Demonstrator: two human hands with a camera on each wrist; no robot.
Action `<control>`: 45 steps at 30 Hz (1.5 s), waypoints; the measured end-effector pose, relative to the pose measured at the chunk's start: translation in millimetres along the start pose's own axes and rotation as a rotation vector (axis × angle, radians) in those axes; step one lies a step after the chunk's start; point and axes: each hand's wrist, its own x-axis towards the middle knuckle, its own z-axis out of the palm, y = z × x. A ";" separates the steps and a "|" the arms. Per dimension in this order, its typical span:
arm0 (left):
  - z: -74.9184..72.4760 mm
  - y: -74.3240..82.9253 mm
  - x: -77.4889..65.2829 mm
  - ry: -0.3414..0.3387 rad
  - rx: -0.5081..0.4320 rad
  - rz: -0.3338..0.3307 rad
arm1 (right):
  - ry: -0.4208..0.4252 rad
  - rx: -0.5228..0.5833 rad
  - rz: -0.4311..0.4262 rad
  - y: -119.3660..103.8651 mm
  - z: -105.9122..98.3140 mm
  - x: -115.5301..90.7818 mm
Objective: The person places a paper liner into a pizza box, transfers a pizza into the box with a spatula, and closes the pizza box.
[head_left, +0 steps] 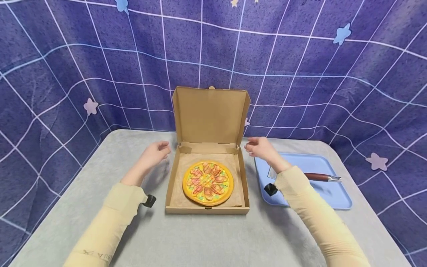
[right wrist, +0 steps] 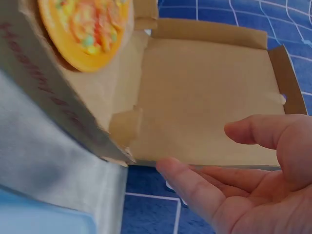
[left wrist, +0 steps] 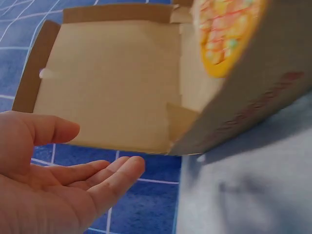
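Note:
An open cardboard pizza box [head_left: 171,193] stands mid-table with its lid [head_left: 211,116] raised upright at the back. Inside lies a round pizza [head_left: 208,183] with a yellow rim, on brown paper [head_left: 186,160]. To the left of the box, near the lid's hinge, my left hand [head_left: 154,155] hovers with nothing in it; its thumb and fingers stand apart in the left wrist view. On the other side, my right hand [head_left: 261,148] is held close to the lid's right edge, also holding nothing, its thumb apart from its fingers.
A blue tray [head_left: 337,196] sits to the right, partly under my right forearm. On it rests a pizza server with a brown handle [head_left: 316,177], its metal blade partly hidden by the sleeve. Behind the grey table [head_left: 213,241] hangs a purple-blue gridded curtain [head_left: 213,44].

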 end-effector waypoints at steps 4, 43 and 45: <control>-10.2 13.1 14.7 0.062 -0.008 0.010 | 0.080 -0.073 -0.031 -15.1 -13.5 10.6; -10.1 60.8 79.1 0.586 0.416 0.267 | 0.500 -0.106 -0.299 -43.9 -22.2 66.4; -9.8 61.4 80.6 0.587 0.431 0.260 | 0.510 -0.118 -0.297 -44.5 -21.8 67.5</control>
